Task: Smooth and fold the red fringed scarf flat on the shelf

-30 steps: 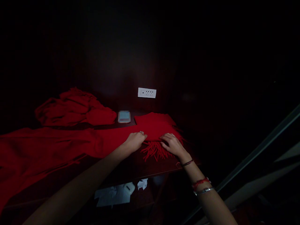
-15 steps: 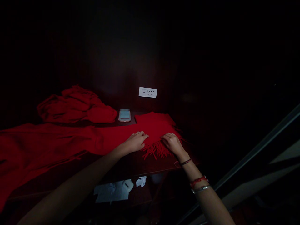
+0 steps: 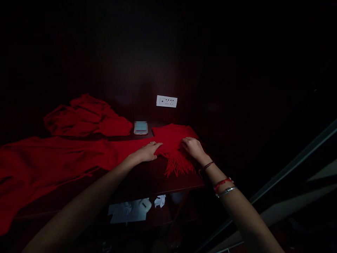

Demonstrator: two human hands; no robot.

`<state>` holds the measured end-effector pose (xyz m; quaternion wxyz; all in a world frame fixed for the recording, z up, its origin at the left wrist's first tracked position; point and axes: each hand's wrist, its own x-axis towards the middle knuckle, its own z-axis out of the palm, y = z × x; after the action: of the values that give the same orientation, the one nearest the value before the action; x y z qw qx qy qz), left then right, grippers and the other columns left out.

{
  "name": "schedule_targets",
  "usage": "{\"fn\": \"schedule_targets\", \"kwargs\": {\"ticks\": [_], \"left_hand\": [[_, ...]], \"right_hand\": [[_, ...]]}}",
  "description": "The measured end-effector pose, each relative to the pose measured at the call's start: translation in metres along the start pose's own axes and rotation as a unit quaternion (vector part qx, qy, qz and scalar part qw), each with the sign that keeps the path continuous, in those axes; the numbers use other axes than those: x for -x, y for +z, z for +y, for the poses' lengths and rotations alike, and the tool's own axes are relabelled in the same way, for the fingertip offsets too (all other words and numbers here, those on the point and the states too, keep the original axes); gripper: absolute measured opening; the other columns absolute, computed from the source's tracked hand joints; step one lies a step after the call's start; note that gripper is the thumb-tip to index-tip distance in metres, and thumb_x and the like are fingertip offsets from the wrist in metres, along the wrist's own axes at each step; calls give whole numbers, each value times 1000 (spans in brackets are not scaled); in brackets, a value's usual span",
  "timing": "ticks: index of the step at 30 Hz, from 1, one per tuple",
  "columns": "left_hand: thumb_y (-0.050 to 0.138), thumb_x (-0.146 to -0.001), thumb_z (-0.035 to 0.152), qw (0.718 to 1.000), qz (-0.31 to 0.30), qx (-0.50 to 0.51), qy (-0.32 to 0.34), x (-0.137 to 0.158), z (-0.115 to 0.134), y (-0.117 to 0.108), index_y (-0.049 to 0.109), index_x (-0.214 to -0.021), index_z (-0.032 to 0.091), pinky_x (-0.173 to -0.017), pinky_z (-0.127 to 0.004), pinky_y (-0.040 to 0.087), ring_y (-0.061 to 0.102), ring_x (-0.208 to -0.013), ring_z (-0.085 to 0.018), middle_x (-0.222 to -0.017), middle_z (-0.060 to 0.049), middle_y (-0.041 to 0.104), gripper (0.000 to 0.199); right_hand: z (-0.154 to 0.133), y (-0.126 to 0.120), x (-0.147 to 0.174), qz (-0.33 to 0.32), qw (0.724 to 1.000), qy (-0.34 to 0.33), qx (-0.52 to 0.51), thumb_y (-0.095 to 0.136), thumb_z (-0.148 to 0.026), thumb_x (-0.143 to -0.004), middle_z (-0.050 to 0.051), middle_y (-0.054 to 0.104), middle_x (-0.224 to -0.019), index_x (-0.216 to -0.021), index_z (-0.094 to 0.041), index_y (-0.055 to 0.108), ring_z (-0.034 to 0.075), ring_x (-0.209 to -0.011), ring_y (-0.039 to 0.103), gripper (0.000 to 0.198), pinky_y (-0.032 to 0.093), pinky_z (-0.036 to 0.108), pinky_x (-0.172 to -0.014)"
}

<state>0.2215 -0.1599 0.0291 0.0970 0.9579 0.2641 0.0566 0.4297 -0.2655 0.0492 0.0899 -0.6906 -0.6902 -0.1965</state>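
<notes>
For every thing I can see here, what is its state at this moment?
Red scarf: spread out along the table, fringed end folded over.
Second red cloth: crumpled in a heap.
Left hand: flat on the scarf.
Right hand: pressing the scarf's fold.
Phone: lying flat.

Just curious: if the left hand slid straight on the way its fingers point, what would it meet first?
Probably the right hand, across the folded red scarf under both; the left hand points rightward, though depth is unclear.

Two bare forearms, no sleeves in view. Left hand (image 3: 147,151): a thin ring (image 3: 153,143) on one finger. Right hand (image 3: 191,147): three bands at the wrist, namely a dark cord (image 3: 206,166), a red string bracelet (image 3: 221,183) and a slim silver bangle (image 3: 226,191).
</notes>
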Motion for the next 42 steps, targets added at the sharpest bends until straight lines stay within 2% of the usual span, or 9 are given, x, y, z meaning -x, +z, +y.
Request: {"fn": "schedule_targets", "kwargs": {"ticks": [3, 8, 12, 15, 21, 27, 33, 38, 42], "left_hand": [[47, -70, 14, 998, 38, 5, 54, -3, -6, 0, 25, -127, 16, -96, -27, 25, 31, -116, -18, -128, -9, 33, 61], [43, -77, 27, 986, -28, 25, 163, -6, -6, 9, 26, -127, 20, -98, -28, 20, 24, -120, -16, -133, -5, 26, 54], [35, -81, 29, 986, -65, 6, 152, -9, -9, 16, 26, -127, 25, -99, -36, 16, 18, -123, -17, -135, -1, 21, 47], [31, -82, 26, 987, -70, -6, 147, -10, -10, 15, 25, -127, 25, -99, -37, 15, 18, -123, -16, -135, -1, 21, 45], [24, -84, 22, 988, -67, -16, 134, -11, -6, 12, 28, -126, 24, -99, -36, 15, 20, -122, -15, -134, 0, 24, 42], [26, -83, 23, 988, -67, -7, 140, -11, -5, 14, 26, -127, 28, -98, -40, 16, 20, -122, -17, -135, 2, 23, 44], [25, -83, 25, 986, -74, -17, 146, -13, -2, 16, 26, -127, 28, -98, -41, 16, 19, -122, -18, -135, 2, 22, 45], [24, -83, 27, 987, -72, -20, 142, -15, -2, 17, 26, -127, 29, -98, -41, 16, 19, -123, -18, -135, 2, 22, 44], [24, -83, 26, 988, -68, -23, 140, -16, -6, 20, 25, -127, 29, -99, -39, 14, 17, -123, -17, -135, 3, 20, 44]], "right_hand": [[2, -10, -5, -56, 995, -62, -48, 43, -13, -77, 6, 58, -89, -94, -16, 58, 14, -85, 50, 22, 34, 23, -75], [-32, -8, 23, -18, 977, -142, -155, 42, -6, -74, 5, 57, -89, -92, -15, 56, 14, -86, 48, 25, 35, 25, -80], [-62, 5, 35, -29, 980, -129, -148, 39, -5, -74, 7, 53, -95, -99, -14, 52, 14, -90, 46, 30, 33, 27, -83], [-68, 10, 33, -43, 984, -131, -114, 38, -4, -74, 7, 51, -94, -96, -15, 53, 15, -88, 45, 29, 33, 29, -82], [-67, 4, 32, -51, 978, -167, -111, 38, -2, -74, 7, 50, -94, -96, -15, 52, 15, -87, 43, 29, 35, 26, -76], [-61, -9, 47, -106, 973, -151, -135, 39, 1, -69, 5, 52, -79, -78, -14, 53, 13, -75, 44, 22, 34, 23, -69], [-45, -36, 66, -176, 938, -186, -233, 33, 7, -60, 1, 52, -74, -77, -15, 54, 9, -66, 46, 35, 35, 19, -63], [-37, -35, 51, -61, 967, -104, -226, 30, 9, -59, 4, 53, -84, -88, -15, 53, 11, -80, 47, 44, 35, 22, -74], [-49, -12, 42, -82, 978, -98, -163, 34, 5, -64, 6, 53, -87, -87, -14, 53, 13, -82, 46, 36, 34, 23, -76]]}}
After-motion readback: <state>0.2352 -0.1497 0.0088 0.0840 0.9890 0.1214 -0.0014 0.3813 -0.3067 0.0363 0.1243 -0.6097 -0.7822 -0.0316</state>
